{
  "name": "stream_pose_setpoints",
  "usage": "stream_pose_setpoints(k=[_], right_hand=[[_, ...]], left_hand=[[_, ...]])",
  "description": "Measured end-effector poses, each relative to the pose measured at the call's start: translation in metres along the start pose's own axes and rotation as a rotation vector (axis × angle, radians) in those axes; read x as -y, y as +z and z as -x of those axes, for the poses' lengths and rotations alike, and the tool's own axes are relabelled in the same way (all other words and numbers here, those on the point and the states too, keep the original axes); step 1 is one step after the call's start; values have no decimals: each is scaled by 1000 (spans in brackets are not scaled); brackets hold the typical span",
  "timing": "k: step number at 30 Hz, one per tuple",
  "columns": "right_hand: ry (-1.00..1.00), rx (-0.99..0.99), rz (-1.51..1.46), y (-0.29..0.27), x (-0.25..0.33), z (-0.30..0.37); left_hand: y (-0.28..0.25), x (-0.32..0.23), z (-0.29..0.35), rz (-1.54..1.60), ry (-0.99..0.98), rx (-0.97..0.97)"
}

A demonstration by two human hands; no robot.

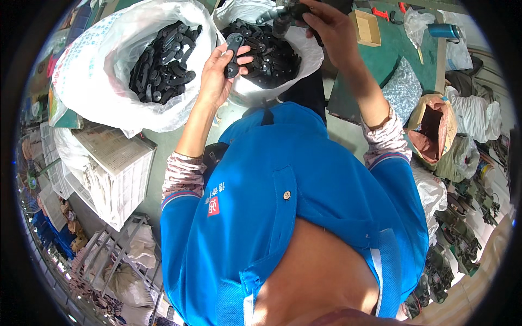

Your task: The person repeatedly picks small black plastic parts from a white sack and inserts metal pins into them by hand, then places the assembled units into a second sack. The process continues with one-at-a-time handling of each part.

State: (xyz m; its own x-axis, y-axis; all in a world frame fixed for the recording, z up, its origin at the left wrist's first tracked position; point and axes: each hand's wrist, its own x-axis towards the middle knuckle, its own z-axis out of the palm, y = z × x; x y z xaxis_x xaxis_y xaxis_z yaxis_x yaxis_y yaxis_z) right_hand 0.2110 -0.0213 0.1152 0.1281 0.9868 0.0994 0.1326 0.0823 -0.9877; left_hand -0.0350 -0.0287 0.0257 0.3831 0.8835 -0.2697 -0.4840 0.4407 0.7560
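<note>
My left hand (216, 76) holds a flat, elongated black part (234, 48) with rounded ends, pinned under the thumb while the fingers spread out behind it. It is held above the rim between two white sacks. My right hand (333, 30) is raised at the top edge, its fingers closed around a dark object (296, 12) with a shiny grey section; its kind cannot be made out. Below and left of that object, the right sack (311, 51) is filled with similar black parts (274, 62). More black parts (163, 68) lie in the larger left sack (89, 81).
On the green table (353, 89) at right are an open cardboard box (365, 28), a red-handled tool (379, 13), a teal cylinder (443, 30) and a clear bag (402, 87). A brown sack (432, 127) stands beside it. A white crate (117, 168) stands at left.
</note>
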Motion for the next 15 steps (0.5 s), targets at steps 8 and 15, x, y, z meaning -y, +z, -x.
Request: stream_pose_setpoints(k=[8,15], right_hand=[[185,69,-15,5,-6,-37],[257,278,250,8,-45,26]], left_hand=[[23,7,-15,26,-39,54],[17,15,-18,-439,-21,114]])
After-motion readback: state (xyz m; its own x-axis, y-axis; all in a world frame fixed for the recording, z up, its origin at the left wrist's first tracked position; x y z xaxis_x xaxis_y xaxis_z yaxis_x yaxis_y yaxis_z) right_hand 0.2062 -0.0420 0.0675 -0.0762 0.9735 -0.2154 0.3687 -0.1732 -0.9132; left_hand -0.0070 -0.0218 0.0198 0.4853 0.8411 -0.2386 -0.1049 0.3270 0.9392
